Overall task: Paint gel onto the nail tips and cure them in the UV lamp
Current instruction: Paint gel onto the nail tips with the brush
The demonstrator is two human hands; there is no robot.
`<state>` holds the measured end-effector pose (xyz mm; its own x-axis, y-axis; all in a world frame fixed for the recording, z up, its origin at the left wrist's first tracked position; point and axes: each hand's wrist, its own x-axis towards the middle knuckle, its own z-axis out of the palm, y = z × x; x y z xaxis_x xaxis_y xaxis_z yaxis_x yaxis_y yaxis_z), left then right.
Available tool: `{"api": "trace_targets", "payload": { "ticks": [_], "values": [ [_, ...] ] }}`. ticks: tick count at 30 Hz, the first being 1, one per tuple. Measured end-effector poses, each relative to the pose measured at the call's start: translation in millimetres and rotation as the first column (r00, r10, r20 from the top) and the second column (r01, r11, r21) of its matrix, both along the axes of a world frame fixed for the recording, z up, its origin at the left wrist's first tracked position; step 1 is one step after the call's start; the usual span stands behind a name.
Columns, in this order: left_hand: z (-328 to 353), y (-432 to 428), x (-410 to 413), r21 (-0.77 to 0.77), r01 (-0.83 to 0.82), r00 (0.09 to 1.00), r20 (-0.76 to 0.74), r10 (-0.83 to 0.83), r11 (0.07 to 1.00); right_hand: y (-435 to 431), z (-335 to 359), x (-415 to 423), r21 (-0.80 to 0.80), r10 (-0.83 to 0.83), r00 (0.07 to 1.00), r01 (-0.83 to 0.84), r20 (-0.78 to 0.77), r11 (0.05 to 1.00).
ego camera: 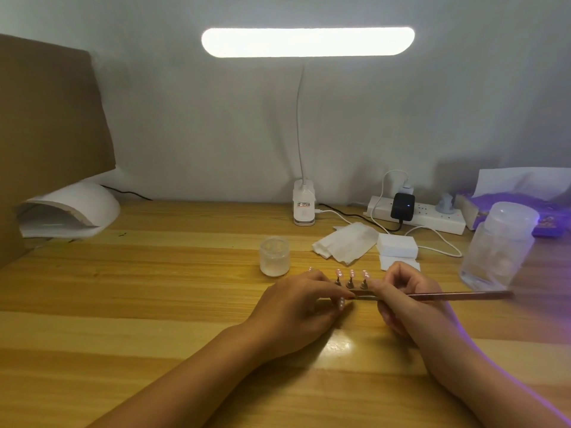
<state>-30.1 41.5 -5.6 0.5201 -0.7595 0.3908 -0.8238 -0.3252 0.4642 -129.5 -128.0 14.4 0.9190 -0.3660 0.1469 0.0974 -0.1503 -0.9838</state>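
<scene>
one brush (463,295) in right hand (414,308)

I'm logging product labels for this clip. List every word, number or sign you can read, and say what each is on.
Nothing here can be read.
Lamp base: a label with red and dark print, too small to read.
Power strip: small red marks, too small to read.
Purple box: printed pattern, blurred, no words legible.
Jar and bottle: no lettering visible.
</scene>
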Motion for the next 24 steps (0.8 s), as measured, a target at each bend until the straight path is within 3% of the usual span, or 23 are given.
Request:
{"api": "trace_targets", "payload": {
  "ticks": [3,7,12,17,21,24],
  "values": [
    [0.7,0.4,1.0,-0.094,0.017,0.998,-0.06,-0.022,0.995,2.2,-1.3,1.0,-0.096,0.038,0.999,-0.036,0.017,0.995],
    [2.6,1.1,2.3,-0.103,0.02,0.995,-0.098,-0.03,0.994,1.2,-3.9,3.6,-0.242,0.056,0.997,-0.069,-0.058,0.968],
    [3.1,1.8,2.3,-0.101,0.023,0.995,-0.093,-0.032,0.995,-1.2,-4.8,2.2,-0.12,0.02,1.0,-0.021,-0.011,0.993],
    [1.6,0.5,3.1,-0.113,0.017,0.997,-0.068,-0.024,0.993,-0.9,-5.0,5.7,-0.294,0.026,0.998,-0.044,-0.065,0.955],
    [-0.2,0.1,3.6,-0.115,0.017,0.998,-0.064,-0.024,0.993,-1.0,-5.9,3.7,-0.163,0.022,1.0,-0.02,0.015,0.986],
    [-0.4,-1.1,3.0,-0.118,0.013,0.999,-0.032,-0.017,0.993,2.4,-4.0,3.4,-0.277,0.098,0.995,-0.095,-0.004,0.956]
  ]
}}
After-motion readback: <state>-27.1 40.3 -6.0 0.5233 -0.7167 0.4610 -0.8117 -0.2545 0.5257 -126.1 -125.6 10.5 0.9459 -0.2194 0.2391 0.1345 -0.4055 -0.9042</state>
